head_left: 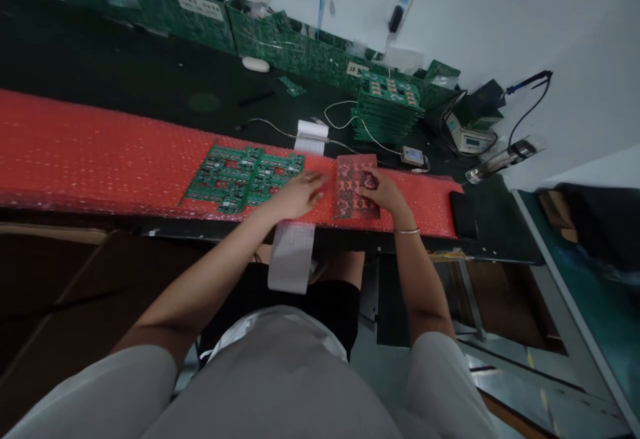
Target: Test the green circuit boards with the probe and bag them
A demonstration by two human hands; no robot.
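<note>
A small circuit board under red bubble wrap (345, 189) lies flat on the long red bubble-wrap strip. From its right side my right hand (385, 193) grips it, thumb and fingers curled over the wrapped face. My left hand (299, 197) hovers just left of it with fingers loosely stretched and nothing visible in them. Left of that hand, green circuit boards (235, 175) rest side by side on the red strip. A long white paper strip of labels (291, 259) passes under the red wrap and hangs over the table's front edge.
Behind the wrap stands a tall stack of green boards (387, 109), with a small cabled device (413, 156) beside it. A black phone (464, 215) lies at the strip's right end. Farther right are a soldering station (470, 139) and a clear tube (505, 159). Green bins (270, 42) line the back.
</note>
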